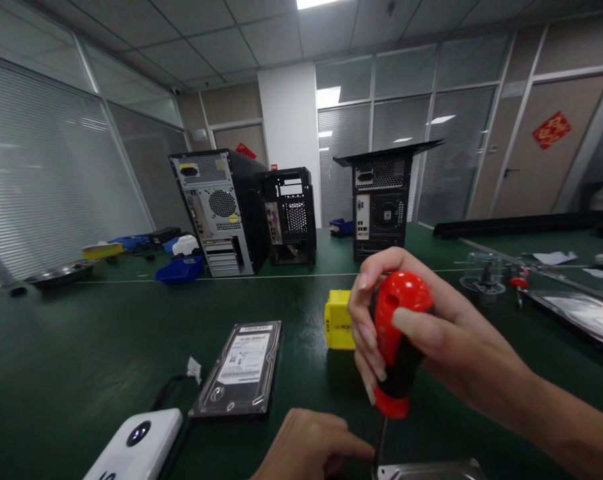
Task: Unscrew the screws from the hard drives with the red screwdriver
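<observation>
Green worktop (pixel 81 347), computer cases (pixel 221 213) behind.
My right hand (pixel 421 333) grips the red screwdriver (pixel 396 333) upright beside the yellow box (pixel 337 320); my left hand (pixel 306 450) steadies its shaft, fingers curled narrow.

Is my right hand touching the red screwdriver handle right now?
Touching. The head view shows the right hand wrapped around the red screwdriver handle, fingers curled across its front and thumb pressed on its side.

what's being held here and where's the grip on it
The right hand holds a screwdriver by its red and black handle; the left hand steadies its shaft.
</observation>
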The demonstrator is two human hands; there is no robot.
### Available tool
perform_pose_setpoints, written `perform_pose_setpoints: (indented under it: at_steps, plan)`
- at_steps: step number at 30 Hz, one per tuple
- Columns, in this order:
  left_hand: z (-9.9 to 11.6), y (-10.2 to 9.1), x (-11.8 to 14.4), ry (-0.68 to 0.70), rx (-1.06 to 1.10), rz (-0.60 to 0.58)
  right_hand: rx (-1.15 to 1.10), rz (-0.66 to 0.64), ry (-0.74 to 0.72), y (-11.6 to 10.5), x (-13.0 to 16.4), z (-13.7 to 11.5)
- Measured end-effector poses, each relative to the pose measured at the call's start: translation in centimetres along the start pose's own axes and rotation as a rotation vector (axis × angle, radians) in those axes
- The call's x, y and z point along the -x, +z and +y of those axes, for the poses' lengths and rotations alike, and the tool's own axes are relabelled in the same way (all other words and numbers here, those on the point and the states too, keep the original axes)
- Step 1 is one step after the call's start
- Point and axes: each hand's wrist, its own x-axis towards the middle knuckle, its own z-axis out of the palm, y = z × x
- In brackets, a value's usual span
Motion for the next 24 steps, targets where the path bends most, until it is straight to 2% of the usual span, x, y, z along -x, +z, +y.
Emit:
perform_pose_setpoints:
  at_steps: [4, 9, 13, 18, 24]
  plan:
    - [-0.4, 0.5, 0.1, -0.052, 0.019, -0.016, -0.008, -0.026, 0.055, -0.2, 0.2, -0.3]
    - [-0.9, 0.7, 0.3, -0.093, -0.026, -0.019, 0.105, -0.005, 0.018, -0.5, 0.1, -0.6]
    - [-0.9, 0.9, 0.2, -0.059, -0.093, 0.063, 0.047, 0.001, -0.043, -0.3, -0.2, -0.4]
    - [-0.5, 1.2, 0.1, -0.028, -0.136, 0.200, -0.035, 0.001, -0.032, 0.4, -0.1, -0.1]
    - [-0.1, 1.4, 0.1, -0.087, -0.133, 0.201, -0.059, -0.011, 0.038, 0.1, 0.2, -0.4]
